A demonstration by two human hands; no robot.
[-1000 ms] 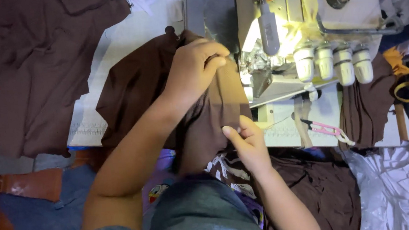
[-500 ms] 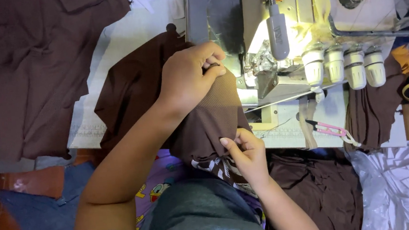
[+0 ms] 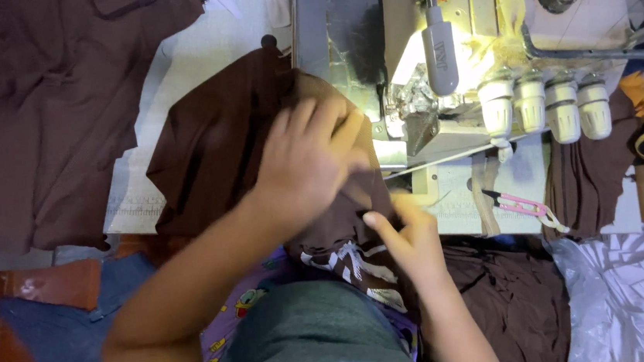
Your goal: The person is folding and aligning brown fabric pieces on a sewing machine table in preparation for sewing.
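Observation:
A dark brown garment [image 3: 218, 147] with a pale print lies on the sewing table, running under the lit needle area of a pale overlock sewing machine [image 3: 482, 58]. My left hand [image 3: 309, 163] presses flat on the brown garment just left of the presser foot, fingers spread. My right hand [image 3: 408, 232] pinches the garment's edge below the machine, near the table's front edge.
A large pile of dark brown cloth [image 3: 36, 105] lies at the left. Pink thread snips [image 3: 522, 206] rest on the table below the machine's four tension knobs [image 3: 545, 107]. More brown cloth [image 3: 518, 296] and grey plastic wrap [image 3: 635, 293] hang at the right.
My left hand has slid down and spread flat on the garment. My right hand has shifted a little lower along the edge. The view has moved closer to the machine.

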